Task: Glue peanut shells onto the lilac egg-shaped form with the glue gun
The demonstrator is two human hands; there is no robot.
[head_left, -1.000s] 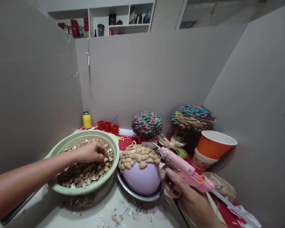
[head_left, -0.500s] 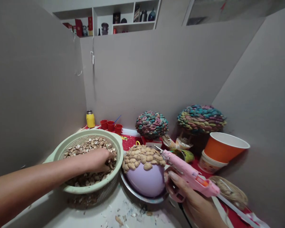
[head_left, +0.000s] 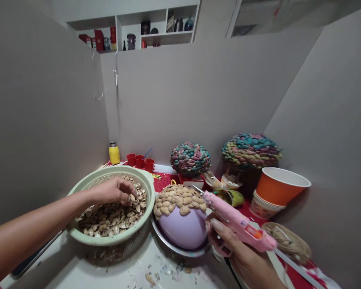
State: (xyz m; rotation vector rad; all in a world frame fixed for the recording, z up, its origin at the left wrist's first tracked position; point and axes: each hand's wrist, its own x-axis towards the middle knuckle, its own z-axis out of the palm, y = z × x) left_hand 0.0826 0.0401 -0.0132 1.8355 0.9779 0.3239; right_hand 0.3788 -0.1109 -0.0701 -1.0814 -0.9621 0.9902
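The left hand (head_left: 116,190) reaches into the pale green basket (head_left: 78,185), fingertips pinched together over the peanut shells (head_left: 108,218) that fill it; whether a shell is actually caught between the fingers cannot be told. The right hand (head_left: 243,257) is closed around the grip of a pink glue gun (head_left: 237,220), forefinger along the trigger, with the metal nozzle pointing up and away from the hand toward the shell-covered top of the purple balloon (head_left: 182,230)

That balloon sits between the two hands — just beside the basket on one side and touching distance from the gun's barrel on the other. Its upper half wears a cap of glued shells (head_left: 177,200), the lower half bare, and it rests in a shallow metal bowl (head_left: 174,249). Crumbs and shell fragments (head_left: 152,277) lie on the white surface (head_left: 120,277) in front of the bowl, nearer the body than either hand

Beyond the right hand stand an orange paper cup (head_left: 278,186) nested in other cups, a coil of pale raffia (head_left: 287,241) beside it, and two mushroom-like domes — one multicoloured dome (head_left: 190,158) behind the balloon, a larger dome (head_left: 251,149) farther right. Beyond the left hand, against the grey partition, are a yellow jar (head_left: 114,153) and three small red cups (head_left: 140,161)
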